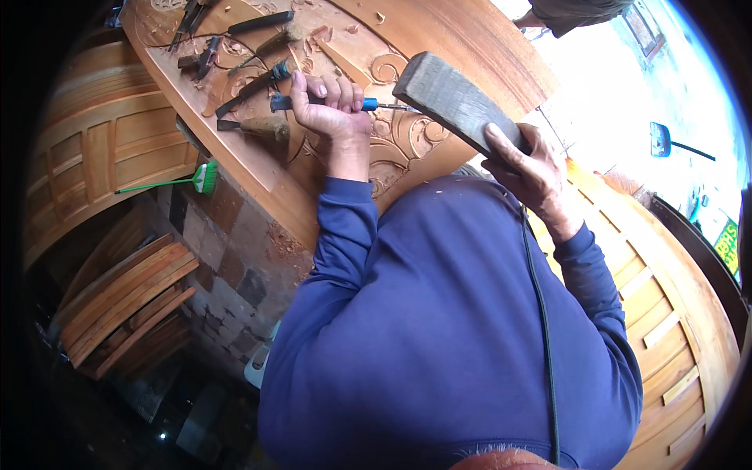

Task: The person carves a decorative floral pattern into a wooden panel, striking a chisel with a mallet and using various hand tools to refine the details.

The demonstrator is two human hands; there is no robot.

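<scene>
My left hand (333, 110) is closed around a blue-handled chisel (370, 103), its thin metal shaft pointing right. The shaft's end lies by the left end of a worn grey oblong block (454, 98); I cannot tell whether they touch. My right hand (533, 168) grips the block at its near right end, thumb on top, and holds it tilted above the work. I cannot make out whether the block is wood or stone. Beneath both hands lies a wooden panel (388, 160) carved with scrolls and leaves.
Several chisels and gouges lie left of my left hand, one with a wooden handle (266, 128), among wood shavings (321, 35). Panelled wooden doors (86, 157) stand at left. A green broom (205, 178) is beside the bench. Another person (572, 12) is at the top right.
</scene>
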